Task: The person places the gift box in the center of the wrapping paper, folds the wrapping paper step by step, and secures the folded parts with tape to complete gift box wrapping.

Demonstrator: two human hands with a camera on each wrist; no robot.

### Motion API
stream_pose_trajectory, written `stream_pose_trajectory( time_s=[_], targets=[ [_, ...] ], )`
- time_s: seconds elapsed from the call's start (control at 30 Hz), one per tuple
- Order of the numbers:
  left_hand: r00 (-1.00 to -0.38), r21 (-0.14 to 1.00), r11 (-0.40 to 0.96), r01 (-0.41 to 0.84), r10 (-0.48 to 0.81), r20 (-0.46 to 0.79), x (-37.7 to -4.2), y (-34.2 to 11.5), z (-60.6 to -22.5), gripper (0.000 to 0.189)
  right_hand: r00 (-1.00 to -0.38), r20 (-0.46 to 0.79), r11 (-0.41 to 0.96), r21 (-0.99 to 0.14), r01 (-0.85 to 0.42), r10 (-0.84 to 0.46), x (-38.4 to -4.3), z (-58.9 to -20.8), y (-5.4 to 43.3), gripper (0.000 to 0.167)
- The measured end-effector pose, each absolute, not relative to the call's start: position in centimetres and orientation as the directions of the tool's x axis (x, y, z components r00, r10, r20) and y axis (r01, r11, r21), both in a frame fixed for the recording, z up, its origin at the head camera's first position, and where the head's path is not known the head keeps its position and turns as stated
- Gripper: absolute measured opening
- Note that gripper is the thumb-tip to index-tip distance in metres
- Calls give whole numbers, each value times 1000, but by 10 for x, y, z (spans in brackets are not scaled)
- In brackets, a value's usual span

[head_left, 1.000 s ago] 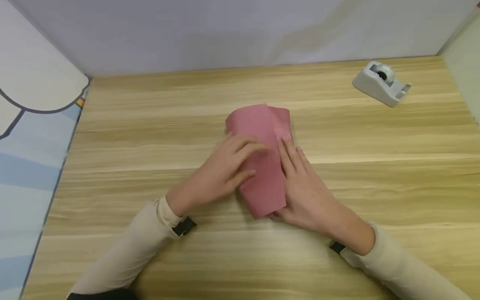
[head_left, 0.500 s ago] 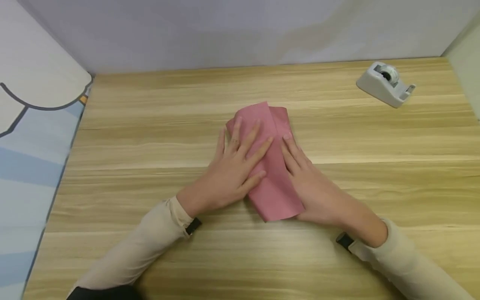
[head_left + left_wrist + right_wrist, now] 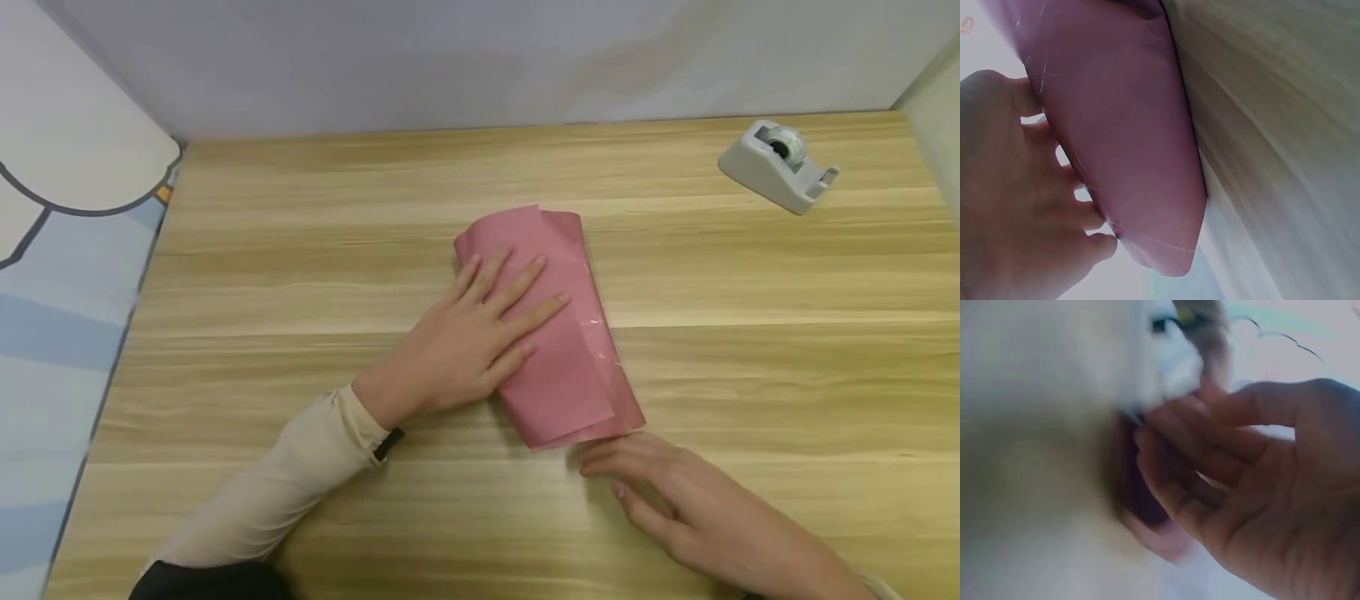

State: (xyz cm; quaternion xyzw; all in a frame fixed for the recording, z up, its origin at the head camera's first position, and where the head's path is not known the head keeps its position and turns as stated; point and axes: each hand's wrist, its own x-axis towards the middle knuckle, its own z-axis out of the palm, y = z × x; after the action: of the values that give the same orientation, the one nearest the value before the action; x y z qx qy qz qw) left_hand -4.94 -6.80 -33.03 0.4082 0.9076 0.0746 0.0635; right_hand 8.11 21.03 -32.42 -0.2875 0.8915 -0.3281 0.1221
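Note:
A piece of pink paper [image 3: 562, 358], folded over into a tapered packet, lies on the wooden table. Its overlapping flap runs down the right side. The side of the packet [image 3: 1116, 125] stands up from the table in the left wrist view; whether anything is inside is hidden. My left hand [image 3: 468, 346] rests on top of the paper with its fingers spread. By the packet's near right corner is my right hand [image 3: 690, 500], fingers loosely bent and nothing seen in its grasp. In the blurred right wrist view, the right hand's fingers [image 3: 1172, 487] overlap the packet's end.
A grey tape dispenser [image 3: 780, 167] with a roll of clear tape stands at the back right of the wooden table [image 3: 337, 233]. Behind the table rises a pale wall [image 3: 450, 67]. A printed white and blue panel [image 3: 67, 333] borders the left side.
My right hand has drawn off the paper's right side toward the near right corner, baring the folded edge. The left hand, lifted and curled earlier, now lies spread on the paper.

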Motion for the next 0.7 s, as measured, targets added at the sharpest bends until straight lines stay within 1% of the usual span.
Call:
stream_pose_trajectory(
  time_s=[0.07, 0.13, 0.2, 0.3, 0.4, 0.53, 0.67, 0.7],
  targets=[
    [-651, 190, 646, 739, 758, -45, -52, -68, -330, 57, -806, -113, 632, -685, -361, -582, 90, -333, 204, 49],
    [-644, 195, 638, 745, 764, -35, -53, -69, -330, 57, -819, -151, 616, -736, -280, -553, 94, -341, 196, 51],
    [-640, 203, 630, 749, 768, -24, -54, -70, -330, 57, -817, -176, 571, -792, -214, -549, 94, -346, 189, 45],
    [-637, 215, 626, 750, 771, -22, -54, -71, -331, 56, -787, -209, 503, -852, -145, -580, 90, -353, 181, 30],
    [-634, 226, 622, 750, 773, -22, -54, -70, -332, 56, -785, -199, 458, -881, -120, -587, 85, -359, 175, 19],
    [-639, 233, 626, 744, 769, -27, -53, -71, -333, 57, -824, -140, 399, -910, -111, -549, 79, -363, 167, 10],
    [-641, 233, 627, 743, 767, -24, -54, -71, -332, 57, -846, -94, 347, -931, -112, -525, 77, -365, 162, 12],
    [-641, 235, 628, 742, 767, -25, -54, -72, -332, 57, -846, -89, 341, -933, -113, -526, 77, -365, 161, 15]
  ],
)
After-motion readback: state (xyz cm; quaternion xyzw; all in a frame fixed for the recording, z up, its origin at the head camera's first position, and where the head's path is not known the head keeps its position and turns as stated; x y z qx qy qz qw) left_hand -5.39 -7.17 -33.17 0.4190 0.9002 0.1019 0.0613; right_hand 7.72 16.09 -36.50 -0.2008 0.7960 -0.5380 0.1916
